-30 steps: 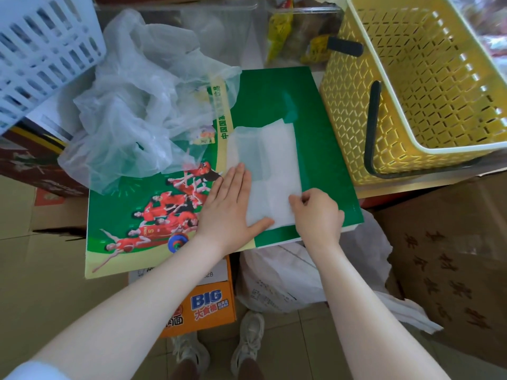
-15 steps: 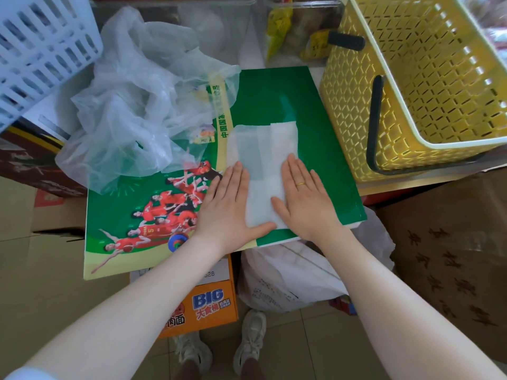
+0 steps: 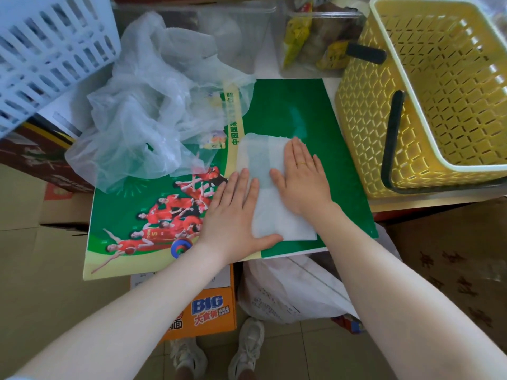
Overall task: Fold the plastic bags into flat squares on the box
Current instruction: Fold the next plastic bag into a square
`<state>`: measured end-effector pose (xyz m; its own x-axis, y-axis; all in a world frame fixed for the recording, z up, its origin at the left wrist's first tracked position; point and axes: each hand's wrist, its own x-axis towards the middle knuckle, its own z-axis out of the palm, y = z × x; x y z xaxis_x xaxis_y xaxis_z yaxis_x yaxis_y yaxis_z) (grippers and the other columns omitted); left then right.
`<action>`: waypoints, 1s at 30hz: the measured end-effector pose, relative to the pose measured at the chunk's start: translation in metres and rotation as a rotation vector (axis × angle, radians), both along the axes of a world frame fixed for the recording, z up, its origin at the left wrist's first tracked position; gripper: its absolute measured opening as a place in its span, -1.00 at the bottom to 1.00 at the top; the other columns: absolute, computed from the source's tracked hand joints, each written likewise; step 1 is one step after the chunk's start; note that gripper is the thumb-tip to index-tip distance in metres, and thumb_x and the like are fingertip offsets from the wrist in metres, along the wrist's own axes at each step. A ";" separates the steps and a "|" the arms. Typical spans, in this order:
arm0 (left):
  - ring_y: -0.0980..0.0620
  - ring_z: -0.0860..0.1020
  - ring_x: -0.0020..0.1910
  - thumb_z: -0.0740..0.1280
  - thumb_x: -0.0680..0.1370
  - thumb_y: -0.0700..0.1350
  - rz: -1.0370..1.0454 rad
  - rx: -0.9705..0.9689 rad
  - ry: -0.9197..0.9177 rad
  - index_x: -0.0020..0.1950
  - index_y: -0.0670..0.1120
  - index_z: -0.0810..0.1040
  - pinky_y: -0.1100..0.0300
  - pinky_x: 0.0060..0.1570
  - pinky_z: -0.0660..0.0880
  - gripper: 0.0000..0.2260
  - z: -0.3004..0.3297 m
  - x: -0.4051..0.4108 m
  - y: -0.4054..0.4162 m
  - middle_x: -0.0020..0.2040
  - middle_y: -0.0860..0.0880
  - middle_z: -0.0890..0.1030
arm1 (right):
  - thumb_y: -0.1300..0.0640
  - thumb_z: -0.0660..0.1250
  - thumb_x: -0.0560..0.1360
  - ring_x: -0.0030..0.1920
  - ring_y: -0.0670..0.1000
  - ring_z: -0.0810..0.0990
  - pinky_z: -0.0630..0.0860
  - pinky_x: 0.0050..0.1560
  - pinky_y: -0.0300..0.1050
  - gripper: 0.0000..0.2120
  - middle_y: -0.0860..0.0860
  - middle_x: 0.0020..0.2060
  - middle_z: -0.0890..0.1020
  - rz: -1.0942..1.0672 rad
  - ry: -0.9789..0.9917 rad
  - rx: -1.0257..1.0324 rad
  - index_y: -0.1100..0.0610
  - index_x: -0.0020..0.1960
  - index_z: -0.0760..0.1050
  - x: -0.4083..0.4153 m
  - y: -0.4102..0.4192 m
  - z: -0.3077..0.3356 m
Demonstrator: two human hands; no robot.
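Head view: folded bag (image 3: 270, 215) under both hands.

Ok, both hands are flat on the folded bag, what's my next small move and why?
Probably fold the near end up over the far end. The folded bag on the box is still a long strip, not a square, and your left hand and right hand have it pressed flat.

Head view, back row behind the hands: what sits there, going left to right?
Blue-white basket → crumpled clear plastic bags → clear container of snack packets → yellow basket.
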<state>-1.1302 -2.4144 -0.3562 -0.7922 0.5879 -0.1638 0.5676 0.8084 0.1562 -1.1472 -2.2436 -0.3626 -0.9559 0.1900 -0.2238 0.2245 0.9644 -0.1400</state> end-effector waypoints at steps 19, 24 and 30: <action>0.00 -0.15 0.50 -0.07 0.61 0.11 -0.013 -0.012 -0.002 0.52 -0.12 -0.13 0.15 0.41 -0.23 -0.44 0.004 -0.061 0.016 0.53 -0.08 -0.15 | -0.03 0.00 0.51 0.35 0.17 0.40 0.21 0.36 0.02 -0.41 0.23 0.36 0.40 -0.146 0.255 0.037 0.33 0.38 0.32 0.061 -0.050 -0.008; 0.00 -0.13 0.50 -0.10 0.63 0.06 0.037 -0.063 -0.046 0.52 -0.14 -0.13 0.10 0.46 -0.17 -0.47 -0.006 -0.098 0.020 0.54 -0.08 -0.12 | -0.05 -0.01 0.50 0.37 0.19 0.37 0.24 0.35 0.11 -0.39 0.24 0.37 0.37 -0.147 0.235 0.035 0.32 0.40 0.28 0.059 -0.050 -0.009; -0.08 0.10 0.48 -0.06 0.59 0.07 -0.114 0.254 0.105 0.48 -0.20 0.12 0.14 0.44 -0.08 -0.46 0.016 -0.052 -0.004 0.50 -0.17 0.11 | -0.07 -0.03 0.49 0.39 0.20 0.34 0.25 0.36 0.09 -0.36 0.24 0.39 0.34 -0.171 0.196 -0.031 0.33 0.41 0.26 0.061 -0.051 -0.005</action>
